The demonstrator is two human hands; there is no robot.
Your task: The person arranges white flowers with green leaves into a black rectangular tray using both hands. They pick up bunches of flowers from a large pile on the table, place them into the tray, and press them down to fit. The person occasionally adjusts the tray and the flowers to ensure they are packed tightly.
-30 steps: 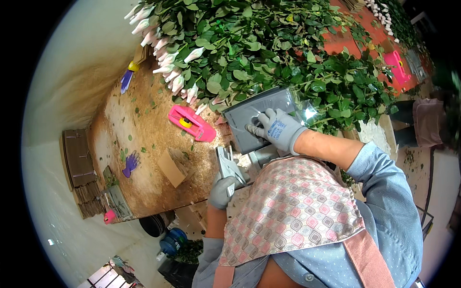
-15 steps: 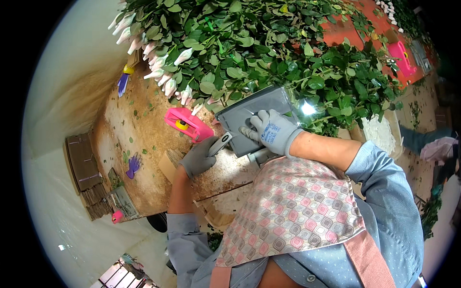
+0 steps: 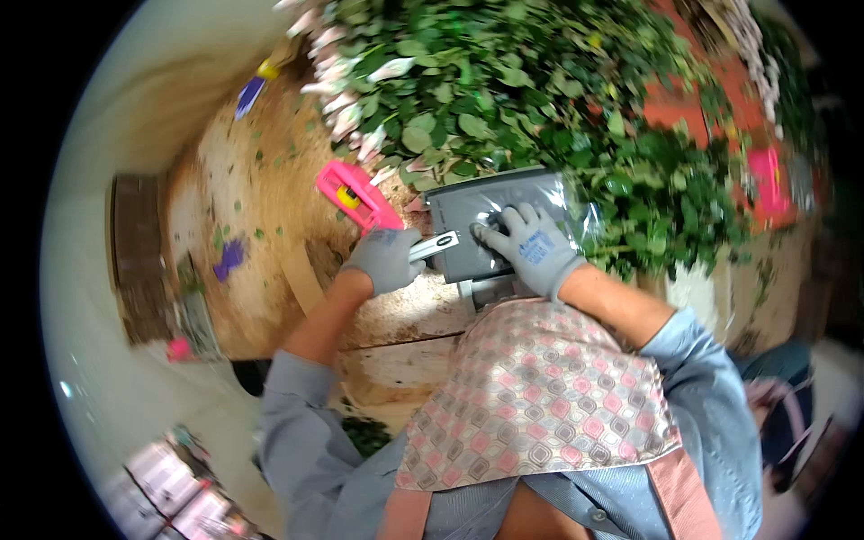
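Note:
Before me lies a flat dark grey panel [image 3: 463, 211] covered in shiny clear film, tilted a little on the bench. My right hand [image 3: 535, 245], in a grey glove, rests on it with its fingers spread and slightly bent. In my left hand [image 3: 387, 259], also gloved, is a white hand tool [image 3: 436, 246] with a dark oval near its end, which looks like a stapler. Its tip meets the panel's left edge. Just beyond that hand sits a pink tape dispenser [image 3: 382, 213] with a yellow core.
Leafy rose stems [image 3: 504, 99] heap up at the back, their heads in pale wraps [image 3: 346, 117] on the left. Cardboard pieces [image 3: 139, 256], a purple glove [image 3: 231, 258] and another pink dispenser [image 3: 766, 180] lie farther off. The worn wooden bench [image 3: 270, 315] is strewn with leaf bits.
My view has turned and blurred somewhat. The white tool in my left hand now lies more level, its tip against the panel's edge. My right hand stays on the panel.

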